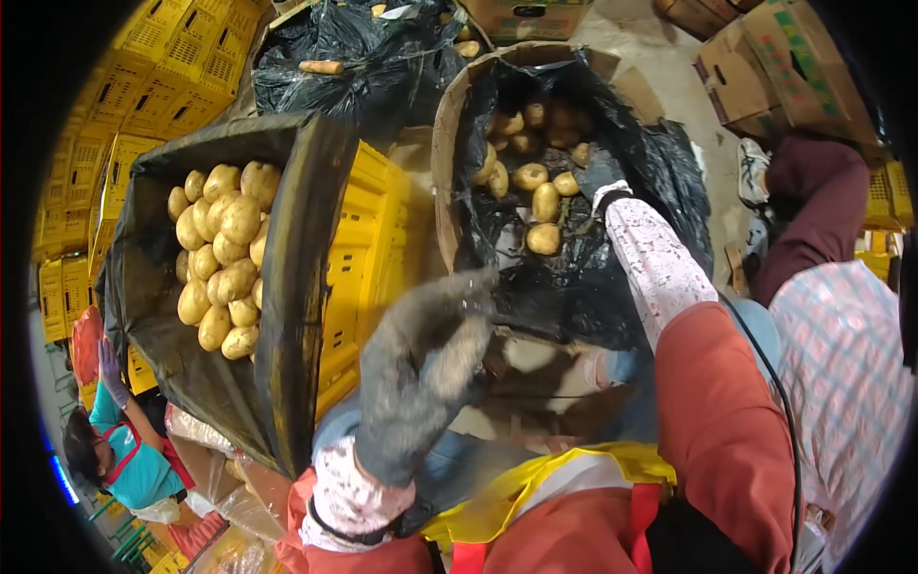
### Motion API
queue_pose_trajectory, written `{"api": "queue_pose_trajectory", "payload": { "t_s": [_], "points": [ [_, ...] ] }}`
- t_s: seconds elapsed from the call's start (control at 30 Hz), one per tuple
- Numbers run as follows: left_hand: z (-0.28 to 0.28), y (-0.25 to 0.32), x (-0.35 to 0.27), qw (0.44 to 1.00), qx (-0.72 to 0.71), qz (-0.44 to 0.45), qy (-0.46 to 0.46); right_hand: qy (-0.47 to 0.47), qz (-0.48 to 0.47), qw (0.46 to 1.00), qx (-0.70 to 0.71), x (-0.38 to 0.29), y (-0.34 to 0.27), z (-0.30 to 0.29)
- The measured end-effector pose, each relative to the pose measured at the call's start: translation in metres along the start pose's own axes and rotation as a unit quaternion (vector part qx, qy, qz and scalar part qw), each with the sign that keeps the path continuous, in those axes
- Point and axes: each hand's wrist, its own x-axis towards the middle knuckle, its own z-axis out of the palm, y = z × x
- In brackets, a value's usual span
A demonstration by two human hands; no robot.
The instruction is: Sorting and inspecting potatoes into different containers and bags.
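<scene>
My right hand (601, 172), in a dark grey glove, reaches into a cardboard box (446, 172) lined with black plastic. Its fingertips touch a small potato (580, 154); whether they grip it is hard to see. Loose potatoes (545, 202) lie on the soiled liner near that hand, and several more sit in shadow at the box's far end. In front of my body, my left hand (423, 373) wears a dirt-caked grey glove. Its fingers curve apart from the thumb, with nothing visible between them. To the left, a heap of potatoes (229, 244) rests in a crate lined with dark sheeting (294, 287).
Yellow plastic crates (165, 79) are stacked at far left. Black plastic (358, 86) covers another box at the top. Cardboard boxes (782, 64) stand upper right. One person (825, 344) is close on my right; another person (136, 459) is at lower left.
</scene>
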Motion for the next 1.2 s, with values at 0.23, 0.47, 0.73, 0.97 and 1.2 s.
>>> {"api": "queue_pose_trajectory", "payload": {
  "t_s": [0.23, 0.47, 0.73, 0.97, 1.2],
  "points": [
    [0.005, -0.001, 0.020, 0.996, -0.042, -0.078, 0.007, 0.089, -0.049, 0.994, -0.045, 0.045, 0.054, 0.041],
    [0.008, -0.009, 0.026, 0.995, 0.033, -0.091, -0.013, -0.062, 0.141, 0.850, 0.504, -0.014, -0.002, 0.015],
    [0.017, -0.031, 0.042, 0.999, 0.031, -0.034, 0.012, -0.301, 0.007, 0.568, 0.766, -0.084, -0.117, -0.095],
    [0.001, -0.042, 0.048, 0.980, -0.197, -0.024, 0.034, -0.294, -0.095, 0.647, 0.697, -0.192, -0.200, -0.179],
    [0.002, -0.057, 0.049, 0.996, -0.064, 0.048, 0.026, -0.254, -0.064, 0.657, 0.707, -0.168, -0.172, -0.147]
  ]
}}
